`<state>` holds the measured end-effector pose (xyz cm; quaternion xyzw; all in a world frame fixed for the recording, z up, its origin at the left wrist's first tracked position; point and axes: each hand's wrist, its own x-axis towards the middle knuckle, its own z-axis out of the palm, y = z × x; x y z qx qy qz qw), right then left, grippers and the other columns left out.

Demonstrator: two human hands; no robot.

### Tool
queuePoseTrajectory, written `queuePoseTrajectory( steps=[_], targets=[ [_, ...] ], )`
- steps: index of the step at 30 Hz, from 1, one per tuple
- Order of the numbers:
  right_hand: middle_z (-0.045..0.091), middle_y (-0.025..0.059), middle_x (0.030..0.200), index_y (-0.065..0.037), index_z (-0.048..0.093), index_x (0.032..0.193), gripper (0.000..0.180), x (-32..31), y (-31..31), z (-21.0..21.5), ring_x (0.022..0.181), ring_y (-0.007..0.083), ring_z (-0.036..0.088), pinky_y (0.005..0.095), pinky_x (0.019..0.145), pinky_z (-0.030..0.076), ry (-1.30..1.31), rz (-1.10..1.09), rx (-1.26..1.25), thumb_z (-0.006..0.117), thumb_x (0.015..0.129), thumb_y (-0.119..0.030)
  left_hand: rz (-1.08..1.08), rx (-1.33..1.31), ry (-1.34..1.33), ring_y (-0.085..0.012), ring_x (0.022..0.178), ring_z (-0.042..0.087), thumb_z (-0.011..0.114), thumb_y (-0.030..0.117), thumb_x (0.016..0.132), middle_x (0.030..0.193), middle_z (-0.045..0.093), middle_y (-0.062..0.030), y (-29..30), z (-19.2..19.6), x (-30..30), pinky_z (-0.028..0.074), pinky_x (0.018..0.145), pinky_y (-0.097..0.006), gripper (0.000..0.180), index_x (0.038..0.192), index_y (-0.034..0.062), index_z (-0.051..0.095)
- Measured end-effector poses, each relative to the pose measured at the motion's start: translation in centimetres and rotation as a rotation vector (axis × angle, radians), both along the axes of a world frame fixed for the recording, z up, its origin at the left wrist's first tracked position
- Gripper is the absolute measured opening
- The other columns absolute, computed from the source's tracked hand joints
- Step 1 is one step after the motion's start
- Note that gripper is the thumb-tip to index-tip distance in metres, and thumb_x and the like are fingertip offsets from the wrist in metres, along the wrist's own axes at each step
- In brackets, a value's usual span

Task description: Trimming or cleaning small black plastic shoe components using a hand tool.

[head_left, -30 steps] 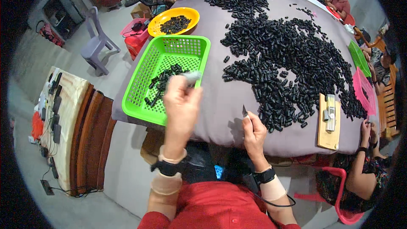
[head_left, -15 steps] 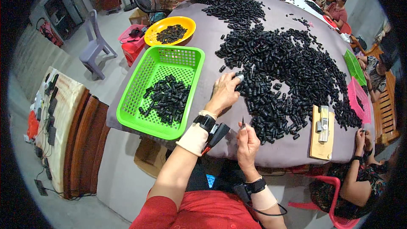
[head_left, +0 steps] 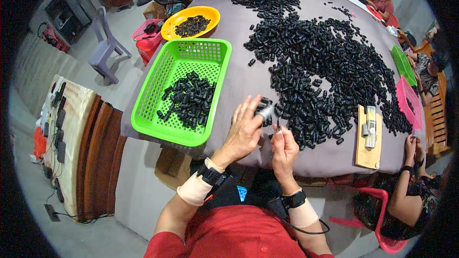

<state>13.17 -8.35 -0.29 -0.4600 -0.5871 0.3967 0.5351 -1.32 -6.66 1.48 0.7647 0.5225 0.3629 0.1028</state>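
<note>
My left hand [head_left: 245, 131] is beside the green basket, its thumb and index finger closed on a short black cylindrical piece [head_left: 264, 106]. A greyish-white covering wraps a fingertip of that hand, and motion blurs the area. Close by on the right, my right hand [head_left: 284, 150] grips a small pointed blade [head_left: 278, 123], its tip upward near the black piece; the handle is hidden in the fingers. A large heap of black cylindrical pieces [head_left: 325, 76] spreads beyond both hands. More of these pieces lie in the green perforated basket [head_left: 221, 86] on the left.
A yellow tray [head_left: 216, 19] with dark bits stands behind the basket. Right of the heap lie a wooden board [head_left: 367, 155] with a clear-and-metal device and a pink basket [head_left: 408, 102]. Other people sit around the grey-covered table [head_left: 239, 74]. A grey chair [head_left: 107, 45] stands left.
My left hand has come back from the heap toward my right hand, with a black piece in its fingers. My right hand has risen slightly, blade still gripped. The view has shifted a little.
</note>
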Motion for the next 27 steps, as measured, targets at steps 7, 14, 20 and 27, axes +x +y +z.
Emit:
queuePoseTrajectory(
  steps=[7,14,20,27],
  targets=[
    [0.044,-0.0061,0.067,-0.002,0.057,0.104,0.027,0.0,0.0,0.1,0.054,0.0005,0.035,0.0151,0.047,0.028,0.021,-0.003,-0.025,0.048,0.091,-0.024,0.335,0.001,-0.106,-0.0307,0.095,0.043,0.071,0.007,0.059,0.106,0.046,-0.0145,-1.5,0.1,-0.4,0.037,0.084,-0.036,0.047,0.102,0.0003,0.053],
    [0.045,-0.0063,0.066,-0.002,0.057,0.103,0.026,0.1,-0.2,0.3,0.054,0.0003,0.035,0.0151,0.047,0.028,0.021,0.001,-0.032,0.049,0.091,-0.024,0.328,0.027,-0.109,-0.0288,0.081,0.047,0.067,0.004,0.062,0.085,0.049,-0.0096,-1.0,-0.6,-0.4,0.037,0.070,-0.037,0.029,0.088,0.0038,0.053],
    [0.044,-0.0066,0.067,-0.002,0.057,0.101,0.024,-0.1,-0.2,0.9,0.057,0.0008,0.036,0.0161,0.049,0.029,-0.029,0.037,-0.015,0.050,0.090,-0.023,0.273,-0.030,-0.226,-0.0286,0.071,0.052,0.062,0.004,0.071,0.080,0.053,-0.0094,-0.9,-0.7,-1.3,0.041,0.060,-0.036,0.018,0.085,0.0028,0.052],
    [0.052,0.0018,0.066,-0.001,0.056,0.094,0.023,-0.3,0.0,1.7,0.057,0.0099,0.045,0.0249,0.053,0.038,-0.105,0.035,-0.085,0.065,0.074,-0.010,0.076,-0.579,-1.243,-0.0049,0.052,0.054,0.057,0.011,0.085,0.073,0.061,-0.0012,-2.7,-0.7,0.3,0.042,0.045,-0.017,0.015,0.099,0.0047,0.057]
  ],
)
